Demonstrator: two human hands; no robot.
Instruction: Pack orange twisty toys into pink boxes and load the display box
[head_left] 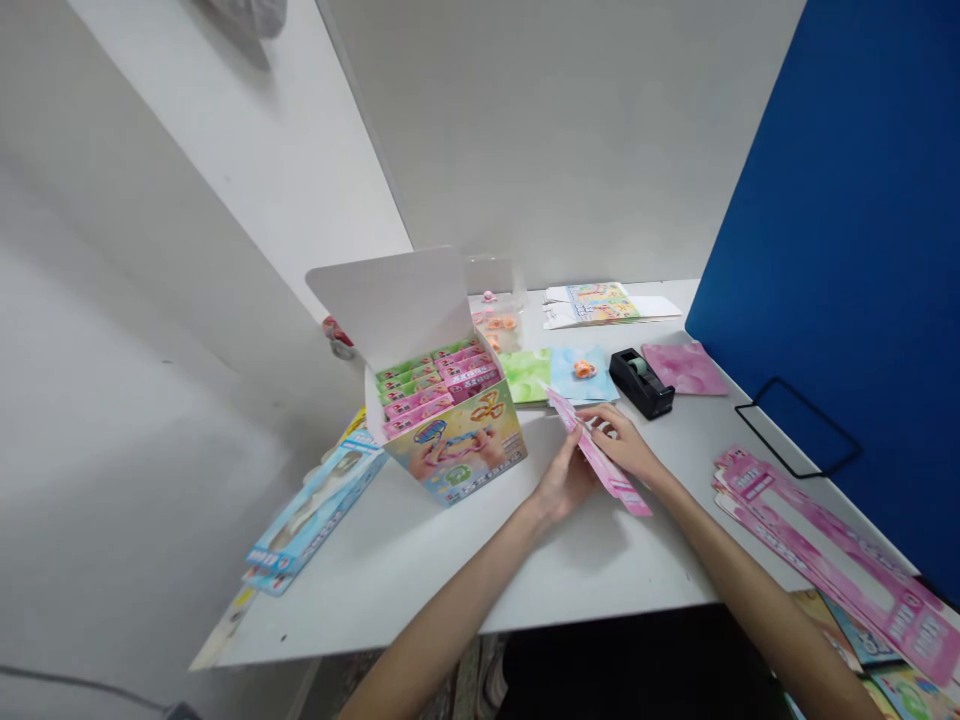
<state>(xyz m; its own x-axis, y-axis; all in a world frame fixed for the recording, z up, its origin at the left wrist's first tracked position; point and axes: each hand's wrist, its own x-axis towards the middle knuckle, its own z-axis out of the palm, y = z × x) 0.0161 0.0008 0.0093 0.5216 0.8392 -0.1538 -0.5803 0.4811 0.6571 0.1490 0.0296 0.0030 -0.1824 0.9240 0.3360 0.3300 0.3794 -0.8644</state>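
Note:
A narrow pink printed carton (pixel 609 470), long and flat-looking, is held at a slant above the table between my two hands. My left hand (pixel 564 478) grips it from below and the left, fingers closed round its edge. My right hand (pixel 626 445) pinches it from the right, with the fingertips near its upper part. To the left stands an open display box (pixel 469 455) with its white lid raised. Rows of small green and pink packs (pixel 420 390) fill it. Just beyond my hands, a small orange toy (pixel 584 369) lies on blue printed sheets (pixel 559 390).
A black tape dispenser (pixel 642 384) sits right of the blue sheets, near pink sheets (pixel 684 368). Flat pink cartons (pixel 817 530) lie at the right edge, blue ones (pixel 319 510) at the left. Behind are a clear bag (pixel 499 325) and printed cards (pixel 600 302). A blue panel (pixel 855 250) bounds the right.

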